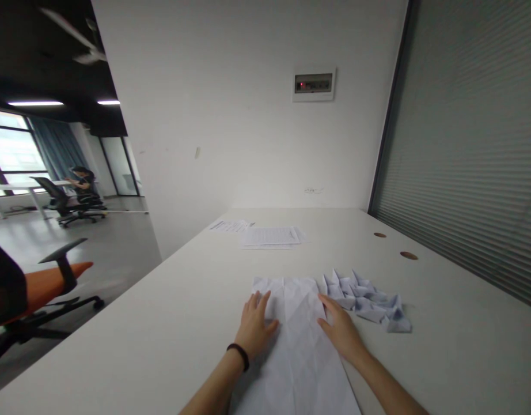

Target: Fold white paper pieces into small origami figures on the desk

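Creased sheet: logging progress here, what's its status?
Left hand, right hand open at opposite edges of creased sheet. Sheet spread out. Folded paper beside it, near right hand.

You get dim, greyish light over the table [188,328], soft and fairly even on its top. Far left of the table, the window [17,147] glares almost white, and two light strips [35,104] glow against a nearly black ceiling [15,46]. Behind the table, the wall [231,115] turns greyer towards its top; right of the table, the blinds [473,144] look murky. Your left hand [253,325] throws a faint, soft-edged shadow on the paper [302,351]. Your lens stretches the chair [43,288] left of the table, and print on the sheets [272,236] towards the table's far end blurs beyond reading.
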`<move>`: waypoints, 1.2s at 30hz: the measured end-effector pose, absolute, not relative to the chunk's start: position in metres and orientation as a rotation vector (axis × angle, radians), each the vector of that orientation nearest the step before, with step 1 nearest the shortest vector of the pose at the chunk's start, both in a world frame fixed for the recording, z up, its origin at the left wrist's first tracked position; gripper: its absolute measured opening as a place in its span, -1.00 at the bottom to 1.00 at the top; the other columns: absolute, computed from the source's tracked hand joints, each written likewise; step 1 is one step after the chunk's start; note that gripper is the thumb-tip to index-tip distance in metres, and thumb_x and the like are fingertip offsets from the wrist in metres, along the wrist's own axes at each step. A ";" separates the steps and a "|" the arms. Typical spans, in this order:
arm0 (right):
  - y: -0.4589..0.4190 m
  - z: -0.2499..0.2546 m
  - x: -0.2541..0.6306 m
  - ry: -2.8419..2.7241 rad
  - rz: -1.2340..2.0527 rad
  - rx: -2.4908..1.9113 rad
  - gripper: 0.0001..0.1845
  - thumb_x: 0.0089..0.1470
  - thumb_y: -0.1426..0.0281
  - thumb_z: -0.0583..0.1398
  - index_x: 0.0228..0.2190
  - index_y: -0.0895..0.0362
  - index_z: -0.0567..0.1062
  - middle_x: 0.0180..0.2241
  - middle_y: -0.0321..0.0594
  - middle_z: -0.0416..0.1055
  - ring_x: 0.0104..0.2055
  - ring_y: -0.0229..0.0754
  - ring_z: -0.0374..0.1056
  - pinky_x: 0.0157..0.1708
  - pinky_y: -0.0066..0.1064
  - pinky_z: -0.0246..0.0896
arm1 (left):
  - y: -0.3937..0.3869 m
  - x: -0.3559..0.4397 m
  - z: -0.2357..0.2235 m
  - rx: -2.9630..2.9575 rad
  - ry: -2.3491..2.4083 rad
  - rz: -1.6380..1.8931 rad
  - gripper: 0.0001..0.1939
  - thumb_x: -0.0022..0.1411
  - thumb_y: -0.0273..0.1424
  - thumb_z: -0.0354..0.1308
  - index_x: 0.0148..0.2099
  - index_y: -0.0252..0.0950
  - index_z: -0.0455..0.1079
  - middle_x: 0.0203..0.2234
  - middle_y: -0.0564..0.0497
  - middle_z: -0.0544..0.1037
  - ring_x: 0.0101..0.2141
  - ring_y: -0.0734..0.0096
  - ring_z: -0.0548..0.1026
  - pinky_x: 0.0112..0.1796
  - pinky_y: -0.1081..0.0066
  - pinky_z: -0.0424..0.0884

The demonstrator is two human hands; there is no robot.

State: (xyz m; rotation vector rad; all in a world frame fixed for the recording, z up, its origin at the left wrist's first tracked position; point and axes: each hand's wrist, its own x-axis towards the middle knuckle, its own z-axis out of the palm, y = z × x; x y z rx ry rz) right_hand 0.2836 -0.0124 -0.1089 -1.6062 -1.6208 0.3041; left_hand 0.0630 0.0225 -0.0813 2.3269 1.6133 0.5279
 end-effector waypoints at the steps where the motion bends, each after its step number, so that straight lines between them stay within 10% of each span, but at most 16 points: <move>1: -0.012 -0.109 0.283 -1.575 0.328 -1.556 -0.46 -0.23 0.53 0.05 -0.09 0.23 0.32 -0.02 -0.03 0.27 0.02 -0.08 0.19 0.04 -0.20 0.05 | 0.025 0.062 -0.084 2.305 1.591 0.594 -0.35 -0.01 -0.39 0.04 0.16 -0.37 0.03 0.14 -0.24 0.04 0.13 0.08 -0.03 0.07 0.15 -0.04; 14: -0.007 -0.111 0.284 -1.223 0.503 -1.276 -0.46 -0.24 0.49 0.11 -0.12 0.09 0.18 -0.48 -0.34 0.40 -0.45 -0.21 0.38 -0.45 -0.38 0.32 | 0.044 0.057 -0.102 1.916 1.323 1.309 -0.42 -0.07 -0.45 0.07 0.07 -0.30 0.10 0.03 -0.15 0.16 0.08 0.15 0.10 0.05 0.15 0.04; 18: -0.007 -0.108 0.287 -1.259 0.376 -1.404 -0.78 -0.26 0.42 0.13 -0.42 0.11 0.38 -0.53 -0.29 0.41 -0.49 -0.18 0.35 -0.52 -0.40 0.26 | 0.051 0.054 -0.102 1.610 1.305 1.272 -0.17 -0.20 -0.59 0.09 0.17 -0.34 -0.10 -0.09 -0.15 0.31 -0.04 0.20 0.29 -0.06 0.25 0.21; 23: -0.008 -0.106 0.291 -1.260 0.329 -1.470 -0.90 -0.27 0.34 0.15 -0.63 0.12 0.38 -0.65 -0.28 0.37 -0.58 -0.17 0.28 -0.54 -0.36 0.20 | 0.057 0.049 -0.091 1.356 1.120 1.278 -0.20 -0.19 -0.57 0.09 0.16 -0.39 -0.05 -0.44 0.03 0.48 -0.37 0.33 0.47 -0.31 0.37 0.36; 29: -0.006 -0.104 0.300 -1.383 0.459 -1.415 -0.80 -0.19 0.34 0.07 -0.57 0.13 0.47 -0.43 -0.16 0.51 -0.33 -0.10 0.40 -0.29 -0.30 0.28 | 0.058 0.029 -0.068 1.599 1.060 1.173 -0.80 -0.13 -0.43 0.06 -0.39 -0.32 0.44 -0.35 -0.05 0.54 -0.22 0.21 0.44 -0.17 0.27 0.33; 36: -0.012 -0.095 0.309 -1.494 0.500 -1.467 -0.71 -0.12 0.39 0.00 -0.52 0.13 0.52 -0.41 -0.16 0.51 -0.30 -0.10 0.39 -0.23 -0.22 0.27 | 0.057 0.012 -0.053 1.640 1.080 1.031 -0.69 -0.05 -0.42 -0.06 -0.26 -0.39 0.41 -0.36 -0.11 0.54 -0.26 0.24 0.47 -0.16 0.24 0.34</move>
